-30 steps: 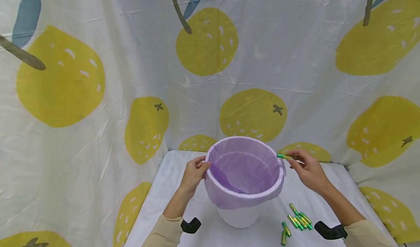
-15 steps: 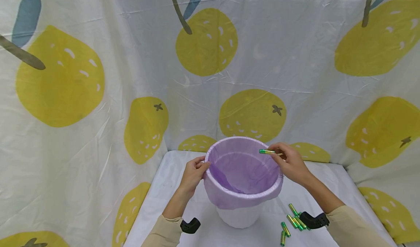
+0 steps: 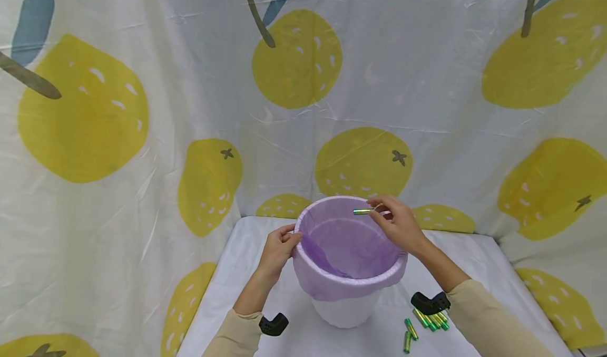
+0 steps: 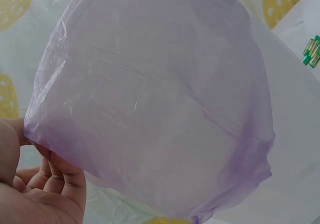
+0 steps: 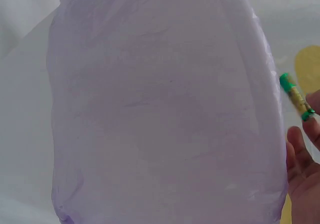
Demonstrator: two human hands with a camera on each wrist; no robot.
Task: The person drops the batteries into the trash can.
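Note:
A white bin [image 3: 346, 312] lined with a purple bag [image 3: 327, 288] stands on the white table [image 3: 237, 272]. My left hand [image 3: 278, 247] grips the bin's left rim, fingers curled over the bag [image 4: 150, 109]. My right hand [image 3: 395, 224] hovers above the bin's far right rim and pinches a green and gold battery [image 3: 363, 211] by one end, held level over the opening. The right wrist view shows that battery [image 5: 296, 97] beside the bag's rim [image 5: 165, 104], with my fingertips [image 5: 312, 115] on its end.
Several green and gold batteries [image 3: 424, 325] lie loose on the table to the right of the bin, also visible at the edge of the left wrist view [image 4: 311, 51]. A fruit-print curtain [image 3: 303, 83] closes in the back and sides.
My right hand has carried the battery leftward from outside the bin's right rim to above its opening. The left hand has kept its hold on the rim.

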